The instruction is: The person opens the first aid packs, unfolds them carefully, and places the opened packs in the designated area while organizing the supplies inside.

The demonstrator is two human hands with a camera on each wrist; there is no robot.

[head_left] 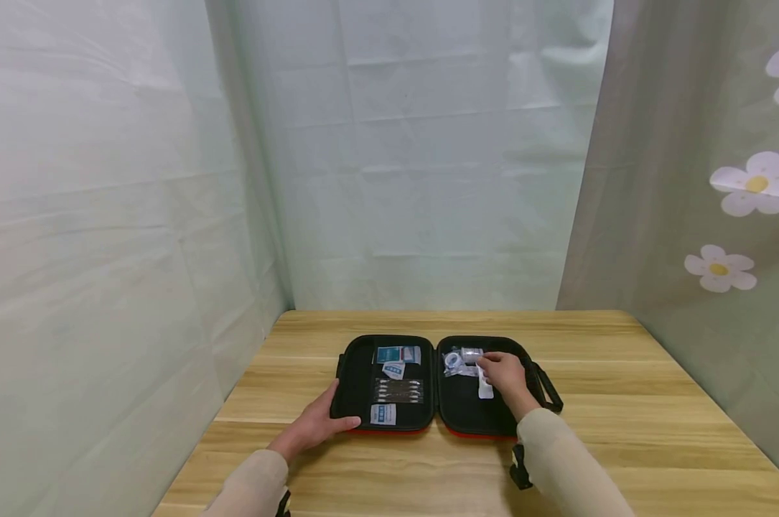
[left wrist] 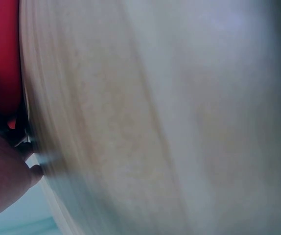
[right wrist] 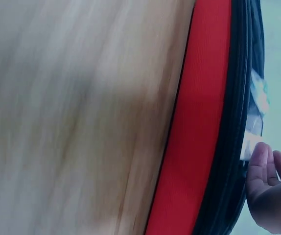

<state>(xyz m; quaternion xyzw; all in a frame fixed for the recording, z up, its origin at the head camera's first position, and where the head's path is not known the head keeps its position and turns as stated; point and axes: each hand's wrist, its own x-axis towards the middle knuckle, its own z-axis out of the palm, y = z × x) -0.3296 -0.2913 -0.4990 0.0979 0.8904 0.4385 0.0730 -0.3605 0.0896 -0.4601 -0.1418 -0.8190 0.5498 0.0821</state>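
A black-lined zip case with a red outer shell [right wrist: 194, 122] lies unfolded flat on the table. My left hand [head_left: 319, 422] holds the near left corner of its left half [head_left: 352, 373], thumb over the front rim and fingers along the side. Over the right half [head_left: 473, 418], my right hand [head_left: 507, 373] pinches a narrow white packet [head_left: 485, 388] between thumb and fingertips. Beside those fingertips lie a clear-wrapped roll [head_left: 471, 355] and a white tape roll [head_left: 453, 360] in plastic. In the right wrist view the packet [right wrist: 249, 145] partly shows beside the fingers.
Held in the left half are blue-and-white packets [head_left: 398, 355], a small white packet [head_left: 394, 370], a clear sleeve of swabs [head_left: 398, 390] and another packet [head_left: 383, 414]. A black carry strap [head_left: 547, 388] hangs off the right side. Pale curtains [head_left: 428, 158] surround the wooden table [head_left: 622, 402].
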